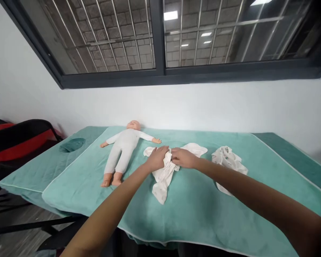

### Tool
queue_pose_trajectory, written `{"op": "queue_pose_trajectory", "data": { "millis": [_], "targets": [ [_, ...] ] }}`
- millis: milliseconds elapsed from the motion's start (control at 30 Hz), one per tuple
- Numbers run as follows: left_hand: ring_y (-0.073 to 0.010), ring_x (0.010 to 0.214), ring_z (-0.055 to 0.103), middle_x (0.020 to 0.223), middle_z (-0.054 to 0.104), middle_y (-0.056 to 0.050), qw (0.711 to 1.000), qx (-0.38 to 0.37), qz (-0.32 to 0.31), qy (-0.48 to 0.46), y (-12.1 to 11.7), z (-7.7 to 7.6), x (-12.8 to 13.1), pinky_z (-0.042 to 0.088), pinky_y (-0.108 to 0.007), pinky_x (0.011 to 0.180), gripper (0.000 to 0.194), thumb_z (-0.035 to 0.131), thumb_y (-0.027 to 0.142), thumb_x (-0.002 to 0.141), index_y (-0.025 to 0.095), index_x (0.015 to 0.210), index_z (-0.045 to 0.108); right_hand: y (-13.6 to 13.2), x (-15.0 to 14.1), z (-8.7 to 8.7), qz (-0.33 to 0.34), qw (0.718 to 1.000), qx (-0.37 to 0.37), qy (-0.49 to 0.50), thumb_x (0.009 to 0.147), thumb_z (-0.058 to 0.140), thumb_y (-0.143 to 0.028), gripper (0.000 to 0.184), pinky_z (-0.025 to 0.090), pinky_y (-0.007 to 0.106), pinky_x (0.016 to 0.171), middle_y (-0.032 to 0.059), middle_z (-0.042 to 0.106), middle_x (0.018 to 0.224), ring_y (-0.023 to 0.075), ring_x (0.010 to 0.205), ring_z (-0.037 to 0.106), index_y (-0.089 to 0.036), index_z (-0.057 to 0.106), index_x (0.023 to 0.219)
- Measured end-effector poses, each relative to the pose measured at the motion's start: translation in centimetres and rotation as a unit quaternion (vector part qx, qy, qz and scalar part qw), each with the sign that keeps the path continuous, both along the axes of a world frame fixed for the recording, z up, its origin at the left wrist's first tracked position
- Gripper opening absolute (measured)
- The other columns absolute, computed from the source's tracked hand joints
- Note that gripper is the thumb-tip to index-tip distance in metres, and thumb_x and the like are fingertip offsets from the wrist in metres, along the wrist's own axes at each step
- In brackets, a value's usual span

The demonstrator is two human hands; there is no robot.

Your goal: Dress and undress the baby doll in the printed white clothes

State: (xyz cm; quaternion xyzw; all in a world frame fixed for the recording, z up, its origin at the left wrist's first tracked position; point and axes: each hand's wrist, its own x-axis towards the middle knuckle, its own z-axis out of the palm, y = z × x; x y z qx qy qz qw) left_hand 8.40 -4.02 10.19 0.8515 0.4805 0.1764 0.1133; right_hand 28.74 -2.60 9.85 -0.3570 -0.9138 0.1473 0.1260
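A baby doll [123,146] in a pale grey bodysuit lies on its back on a teal towel [192,210]. To its right lies a white baby garment [163,180], spread out with one leg trailing toward me. My left hand [157,157] rests on the garment's upper middle, fingers curled into the cloth. My right hand [184,157] grips the same garment from the right, fingers closed on a fold. The two hands almost touch.
A second crumpled white cloth [228,162] with faint print lies further right on the towel. The teal massage bed [72,144] has a face hole at its left end. A black and red chair [21,141] stands at left; white wall and barred window behind.
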Motion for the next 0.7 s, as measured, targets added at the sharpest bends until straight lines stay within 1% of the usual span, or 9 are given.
{"op": "queue_pose_trajectory", "data": {
  "millis": [67,133,200,267,333,433,567,633,700],
  "targets": [
    [-0.0317,0.101,0.064,0.105,0.069,-0.013,0.999,-0.024,0.014,-0.032,0.0,0.6,1.8,0.046,-0.045,0.090,0.031,0.059,0.023,0.077,0.020,0.108,0.056,-1.1,1.4,0.8,-0.002,0.995,0.013,0.096,0.090,0.052,-0.021,0.017,0.042,0.034,0.089,0.0062,0.060,0.096,0.0207,0.097,0.054,-0.020,0.059,0.075],
    [-0.0277,0.088,0.065,0.095,0.068,-0.009,0.994,0.001,0.051,-0.095,-0.5,1.3,3.3,0.047,-0.038,0.080,0.028,0.056,0.028,0.082,0.021,0.108,0.053,-1.5,3.3,1.3,-0.040,0.978,-0.009,0.202,0.091,0.054,-0.027,0.016,0.043,0.037,0.091,0.0057,0.057,0.094,0.0213,0.097,0.054,-0.020,0.057,0.076],
    [-0.0243,0.090,0.064,0.100,0.067,-0.007,0.976,0.038,0.079,-0.199,-1.4,2.2,4.5,0.046,-0.034,0.080,0.031,0.059,0.029,0.081,0.022,0.110,0.051,-1.7,5.1,1.7,-0.068,0.957,-0.090,0.266,0.088,0.063,-0.040,0.022,0.043,0.039,0.095,0.0061,0.057,0.108,0.0218,0.104,0.055,-0.021,0.058,0.100],
    [-0.0223,0.094,0.063,0.107,0.065,-0.006,0.949,0.068,0.082,-0.297,-2.9,3.3,5.2,0.047,-0.032,0.083,0.039,0.064,0.027,0.077,0.022,0.113,0.051,-2.1,5.9,2.0,-0.052,0.935,-0.199,0.289,0.078,0.074,-0.049,0.068,0.044,0.041,0.098,0.0091,0.052,0.127,0.0233,0.114,0.054,-0.024,0.042,0.132],
    [-0.0221,0.099,0.062,0.112,0.065,-0.006,0.925,0.084,0.079,-0.362,-4.9,4.2,5.5,0.047,-0.032,0.089,0.045,0.067,0.024,0.073,0.021,0.116,0.052,-3.1,5.5,2.5,-0.017,0.918,-0.261,0.299,0.067,0.083,-0.050,0.098,0.043,0.043,0.103,0.0114,0.050,0.137,0.0259,0.122,0.053,-0.024,0.028,0.144],
    [-0.0249,0.115,0.058,0.124,0.062,-0.008,0.897,0.097,0.078,-0.423,-8.5,4.9,4.6,0.044,-0.035,0.101,0.051,0.068,0.023,0.072,0.021,0.121,0.053,-5.5,2.8,3.2,0.024,0.902,-0.259,0.346,0.063,0.086,-0.046,0.089,0.040,0.043,0.108,0.0086,0.057,0.134,0.0292,0.125,0.052,-0.025,0.043,0.138],
    [-0.0305,0.133,0.048,0.146,0.048,-0.011,0.872,0.045,0.123,-0.471,-14.3,3.2,1.4,0.042,-0.042,0.108,0.068,0.066,0.035,0.078,0.025,0.141,0.041,-8.7,-2.2,3.0,0.030,0.850,-0.308,0.425,0.066,0.084,-0.042,0.059,0.046,0.044,0.104,0.0016,0.066,0.125,0.0297,0.116,0.060,-0.033,0.061,0.120],
    [-0.0330,0.138,0.043,0.152,0.040,-0.012,0.883,0.026,0.151,-0.444,-17.4,0.9,-0.4,0.043,-0.045,0.108,0.084,0.070,0.041,0.076,0.028,0.149,0.029,-10.4,-4.7,2.4,0.020,0.809,-0.364,0.462,0.067,0.083,-0.043,0.057,0.048,0.044,0.103,-0.0003,0.067,0.124,0.0288,0.113,0.062,-0.035,0.061,0.119],
    [-0.0361,0.139,0.041,0.152,0.038,-0.014,0.896,0.076,0.230,-0.371,-20.5,-1.9,-2.4,0.043,-0.049,0.108,0.095,0.079,0.042,0.066,0.026,0.147,0.032,-12.4,-7.1,1.7,0.061,0.762,-0.449,0.463,0.069,0.079,-0.049,0.061,0.048,0.045,0.102,0.0014,0.067,0.122,0.0278,0.110,0.063,-0.031,0.059,0.124]
  ]
}}
